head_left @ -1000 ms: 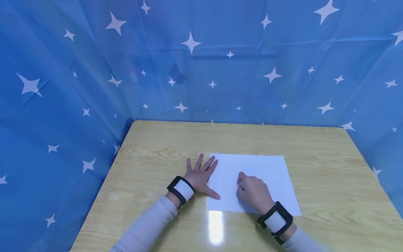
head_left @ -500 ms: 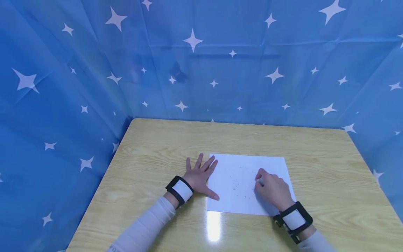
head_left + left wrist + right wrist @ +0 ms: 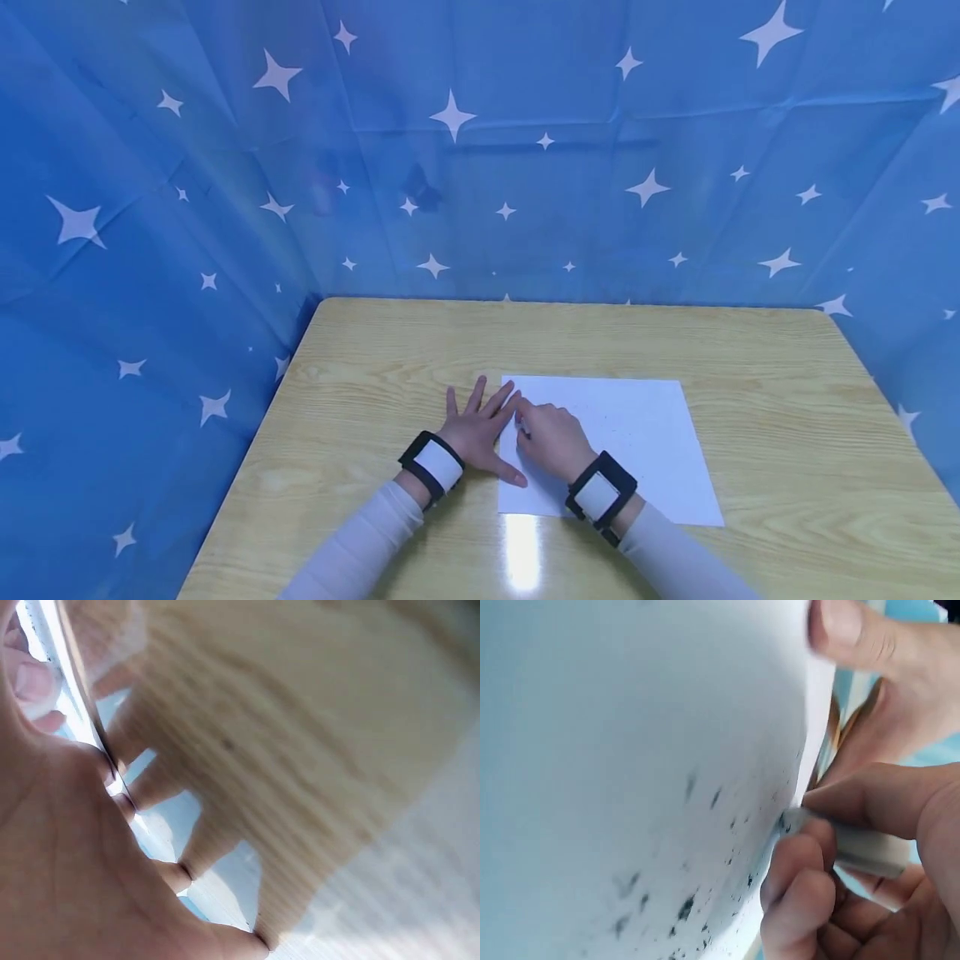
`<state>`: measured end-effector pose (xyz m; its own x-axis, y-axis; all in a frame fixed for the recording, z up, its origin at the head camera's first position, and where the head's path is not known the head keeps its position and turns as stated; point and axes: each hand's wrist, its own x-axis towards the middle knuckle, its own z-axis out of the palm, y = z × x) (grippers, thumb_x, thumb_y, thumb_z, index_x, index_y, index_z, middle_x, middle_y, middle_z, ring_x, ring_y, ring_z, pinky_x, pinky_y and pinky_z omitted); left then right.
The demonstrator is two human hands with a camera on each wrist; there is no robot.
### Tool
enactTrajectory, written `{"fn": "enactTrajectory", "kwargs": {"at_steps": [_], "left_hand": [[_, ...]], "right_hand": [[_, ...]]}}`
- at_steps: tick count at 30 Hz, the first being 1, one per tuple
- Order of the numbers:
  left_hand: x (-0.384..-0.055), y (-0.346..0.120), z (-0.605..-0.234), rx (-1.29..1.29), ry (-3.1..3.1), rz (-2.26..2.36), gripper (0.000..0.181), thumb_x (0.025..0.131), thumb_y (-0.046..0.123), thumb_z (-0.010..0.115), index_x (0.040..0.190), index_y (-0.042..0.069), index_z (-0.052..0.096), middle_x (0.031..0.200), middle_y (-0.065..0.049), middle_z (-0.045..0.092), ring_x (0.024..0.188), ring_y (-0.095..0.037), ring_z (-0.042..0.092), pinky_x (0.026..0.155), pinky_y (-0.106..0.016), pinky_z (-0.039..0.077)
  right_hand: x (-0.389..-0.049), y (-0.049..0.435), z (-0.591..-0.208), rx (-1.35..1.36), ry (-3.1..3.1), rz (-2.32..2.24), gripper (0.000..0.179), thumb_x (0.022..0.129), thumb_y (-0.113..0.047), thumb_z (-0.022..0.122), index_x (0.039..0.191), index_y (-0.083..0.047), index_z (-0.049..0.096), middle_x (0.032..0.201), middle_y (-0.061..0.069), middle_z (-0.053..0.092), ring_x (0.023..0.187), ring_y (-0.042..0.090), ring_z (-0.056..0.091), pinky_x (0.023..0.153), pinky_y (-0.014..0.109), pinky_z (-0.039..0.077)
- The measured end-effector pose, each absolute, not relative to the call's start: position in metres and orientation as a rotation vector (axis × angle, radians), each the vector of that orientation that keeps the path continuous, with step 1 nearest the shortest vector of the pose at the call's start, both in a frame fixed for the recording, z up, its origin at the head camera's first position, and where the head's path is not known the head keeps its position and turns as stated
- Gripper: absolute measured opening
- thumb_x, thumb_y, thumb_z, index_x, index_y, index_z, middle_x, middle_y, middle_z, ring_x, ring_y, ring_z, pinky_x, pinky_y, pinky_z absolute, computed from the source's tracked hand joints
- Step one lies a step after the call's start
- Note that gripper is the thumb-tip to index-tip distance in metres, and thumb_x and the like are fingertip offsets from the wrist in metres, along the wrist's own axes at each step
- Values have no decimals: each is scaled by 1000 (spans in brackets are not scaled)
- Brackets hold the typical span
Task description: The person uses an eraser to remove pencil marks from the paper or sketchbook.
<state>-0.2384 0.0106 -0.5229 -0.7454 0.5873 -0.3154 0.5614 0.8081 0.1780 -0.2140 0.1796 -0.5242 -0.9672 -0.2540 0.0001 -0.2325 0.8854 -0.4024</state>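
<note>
A white sheet of paper lies flat on the table. Spread over its left edge, my left hand rests with straight fingers, its thumb on the sheet. My right hand is close beside it, at the left part of the paper. In the right wrist view, thumb and curled fingers pinch a pale grey eraser, its darkened end against the sheet. Dark eraser crumbs are scattered over the paper there. The left wrist view shows the left palm and fingertips down on the glossy tabletop and sheet edge.
The light wood-grain table has a glossy top that reflects a bright light. A blue curtain with white stars hangs behind it and along both sides. Each wrist carries a black strap.
My right hand first slid right across the sheet with the eraser, then came back left, up to the left hand. More dark crumbs appeared on the paper. The left hand stayed put.
</note>
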Motion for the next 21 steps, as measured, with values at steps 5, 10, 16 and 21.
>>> {"fn": "enactTrajectory", "kwargs": {"at_steps": [5,10,16,21], "left_hand": [[-239,10,-527,871,2635,113,130,57,86,60,156,23,4,163,4,-4,141,-38,-13,104,-80,1],[-243,8,-530,871,2618,108,133,56,86,60,156,22,1,163,3,-8,141,-38,-16,103,-80,-2],[-243,9,-521,889,2611,104,131,58,84,62,156,21,3,163,2,-5,141,-39,-14,103,-80,-1],[-240,10,-530,857,2612,139,129,58,84,61,156,22,4,163,3,-4,141,-38,-15,103,-80,-2]], "right_hand": [[-218,216,-525,-208,2976,-646,10,83,-12,67,93,-11,64,64,0,61,51,12,50,46,28,41],[-217,281,-521,50,2954,-635,13,87,-13,63,98,-7,62,63,5,57,52,18,49,46,30,37],[-229,276,-523,34,2983,-618,15,86,-14,64,97,-4,63,60,4,57,50,18,49,45,30,38],[-244,213,-527,-165,2980,-612,13,86,-15,66,97,-8,64,68,3,65,53,14,52,48,29,43]]}}
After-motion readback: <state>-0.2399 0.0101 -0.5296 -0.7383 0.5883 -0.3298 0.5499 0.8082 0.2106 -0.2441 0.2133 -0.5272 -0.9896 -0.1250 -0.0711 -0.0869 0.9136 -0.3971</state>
